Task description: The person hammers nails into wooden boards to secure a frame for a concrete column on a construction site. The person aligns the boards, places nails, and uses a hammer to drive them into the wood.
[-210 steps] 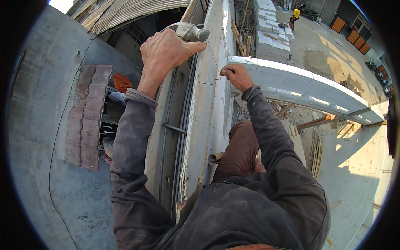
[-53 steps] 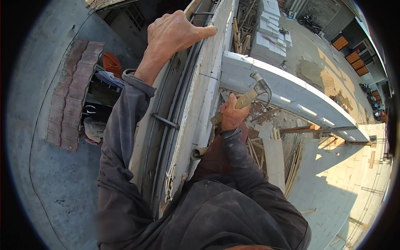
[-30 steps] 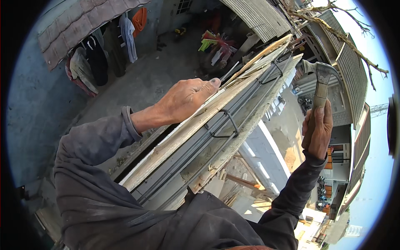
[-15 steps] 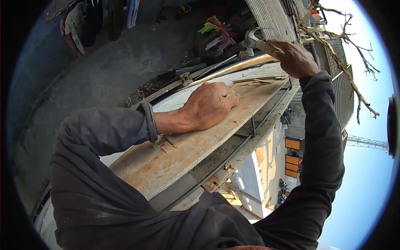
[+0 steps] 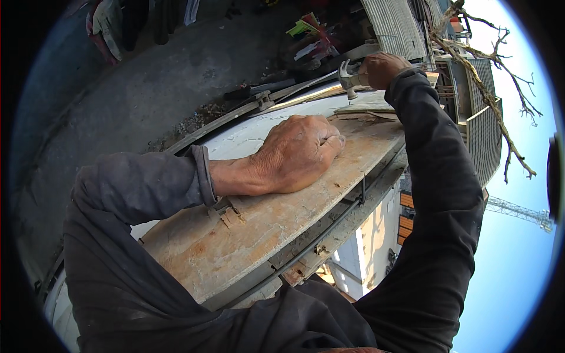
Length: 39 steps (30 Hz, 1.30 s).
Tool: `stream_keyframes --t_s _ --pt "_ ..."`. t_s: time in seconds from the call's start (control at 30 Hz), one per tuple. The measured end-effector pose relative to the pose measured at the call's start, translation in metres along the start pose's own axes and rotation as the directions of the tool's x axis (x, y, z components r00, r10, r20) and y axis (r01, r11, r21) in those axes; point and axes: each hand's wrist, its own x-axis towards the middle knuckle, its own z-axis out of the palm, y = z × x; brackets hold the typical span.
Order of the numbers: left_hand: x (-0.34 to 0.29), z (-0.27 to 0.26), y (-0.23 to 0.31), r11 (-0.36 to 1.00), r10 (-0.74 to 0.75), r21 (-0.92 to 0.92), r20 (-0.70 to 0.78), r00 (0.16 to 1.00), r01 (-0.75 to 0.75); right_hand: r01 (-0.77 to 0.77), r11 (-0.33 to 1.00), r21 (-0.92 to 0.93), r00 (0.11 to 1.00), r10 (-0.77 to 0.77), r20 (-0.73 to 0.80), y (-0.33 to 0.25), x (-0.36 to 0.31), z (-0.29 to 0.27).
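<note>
My right hand [image 5: 384,69] is wrapped round the handle of a claw hammer [image 5: 347,80], beyond my left hand. The hammer's metal head hangs just above the far end of the planks, with a thin nail-like point [image 5: 350,102] below it. On the weathered wooden board [image 5: 259,229] rests my left hand [image 5: 300,154], closed in a fist. Whatever its fingers hold, if anything, is hidden. A thin broken strip of wood [image 5: 359,115] lies on the board's far end. Splintered wood [image 5: 232,216] shows near my left wrist.
A dark metal rod [image 5: 329,226] runs along the board's right edge, above a drop to a yard. Left of the board lies a pale surface [image 5: 238,141], then a lower grey floor [image 5: 135,100]. Bare branches [image 5: 479,88] and a corrugated sheet [image 5: 395,29] stand beyond.
My right hand has swung the hammer down and slightly left, toward the far planks. My left hand stays in a fist on the board. The whole view has shifted slightly.
</note>
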Motion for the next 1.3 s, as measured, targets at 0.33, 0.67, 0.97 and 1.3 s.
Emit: stream_keyframes --t_s 0.33,0.67,0.97,1.3 --pt "0.003 0.001 -0.001 0.999 0.023 0.031 -0.040 0.999 -0.021 -0.024 0.999 -0.034 0.996 0.027 0.089 -0.007 -0.003 0.002" --pt "0.000 0.000 -0.002 1.000 0.013 0.005 -0.039 0.999 -0.013 0.023 0.999 -0.025 0.989 -0.019 0.146 -0.003 0.001 0.010" --pt "0.002 -0.004 -0.007 0.999 0.032 0.020 -0.002 0.999 -0.032 -0.020 0.904 0.428 0.756 0.294 -0.585 0.009 -0.091 -0.029" --pt "0.046 -0.026 0.080 0.873 0.453 0.150 0.106 0.885 -0.465 0.721 -0.130 0.680 0.526 0.742 -0.416 -0.085 -0.271 -0.010"
